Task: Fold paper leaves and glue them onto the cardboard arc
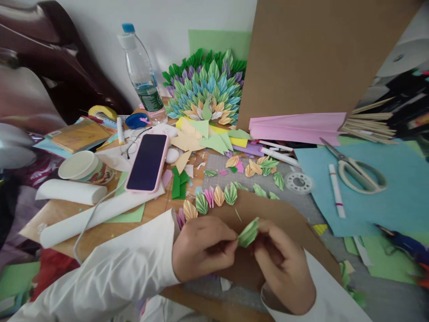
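A pleated light green paper leaf (248, 233) is stretched between my two hands, above a brown cardboard piece (278, 210). My left hand (206, 248) pinches its left tip. The fingers of my right hand (283, 264) close on its other end. Along the cardboard's far edge runs a row of folded paper leaves, among them a pink one (209, 197), an orange one (219, 196) and a green one (230, 194). Several more pleated leaves, orange (253, 168) and green (278, 180), lie loose on the grey cutting mat (217, 165).
At the left lie a phone (147, 163), a paper cup (80, 166) and white paper rolls (72, 191); a water bottle (144, 80) stands behind. A paper peacock (207, 89) leans at the back beside a large brown board (301, 58). Scissors (358, 172) and a marker (337, 191) rest on blue paper (315, 170).
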`<move>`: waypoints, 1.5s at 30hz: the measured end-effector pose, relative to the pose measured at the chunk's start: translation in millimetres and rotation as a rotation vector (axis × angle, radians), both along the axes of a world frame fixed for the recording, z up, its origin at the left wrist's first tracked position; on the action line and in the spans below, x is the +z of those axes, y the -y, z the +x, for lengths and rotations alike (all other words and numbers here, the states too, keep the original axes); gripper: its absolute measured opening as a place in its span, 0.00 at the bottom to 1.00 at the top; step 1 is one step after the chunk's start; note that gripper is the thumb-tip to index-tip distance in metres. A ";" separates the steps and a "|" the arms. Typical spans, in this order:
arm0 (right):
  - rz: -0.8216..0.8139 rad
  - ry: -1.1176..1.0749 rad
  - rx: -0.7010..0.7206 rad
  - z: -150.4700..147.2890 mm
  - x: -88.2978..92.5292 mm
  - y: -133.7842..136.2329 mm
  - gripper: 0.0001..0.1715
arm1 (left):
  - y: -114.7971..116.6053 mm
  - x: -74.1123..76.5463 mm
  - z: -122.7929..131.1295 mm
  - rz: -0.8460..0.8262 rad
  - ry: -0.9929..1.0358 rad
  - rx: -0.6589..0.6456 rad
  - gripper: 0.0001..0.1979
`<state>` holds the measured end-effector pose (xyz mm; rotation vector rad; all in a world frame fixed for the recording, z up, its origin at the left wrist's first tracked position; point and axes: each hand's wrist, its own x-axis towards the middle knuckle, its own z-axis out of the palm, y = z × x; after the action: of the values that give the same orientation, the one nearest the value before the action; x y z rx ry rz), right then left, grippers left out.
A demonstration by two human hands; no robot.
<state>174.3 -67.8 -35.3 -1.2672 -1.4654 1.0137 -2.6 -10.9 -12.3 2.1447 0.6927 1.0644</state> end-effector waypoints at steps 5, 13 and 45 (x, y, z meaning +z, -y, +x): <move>0.001 -0.133 -0.013 -3.0 5.7 -7.6 0.07 | -1.5 4.9 -1.6 -0.276 0.029 0.105 0.02; 0.203 0.058 -0.010 0.5 15.0 -28.9 0.09 | -2.0 -5.6 2.5 -0.745 0.291 0.124 0.05; -0.114 -0.142 0.058 -7.3 15.3 -7.4 0.05 | -2.5 -3.8 -1.7 -0.555 0.157 -0.108 0.03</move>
<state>166.9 -60.4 -20.0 -1.2121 -1.3584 1.2159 -4.4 -8.4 -16.1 1.5873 0.6911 0.8488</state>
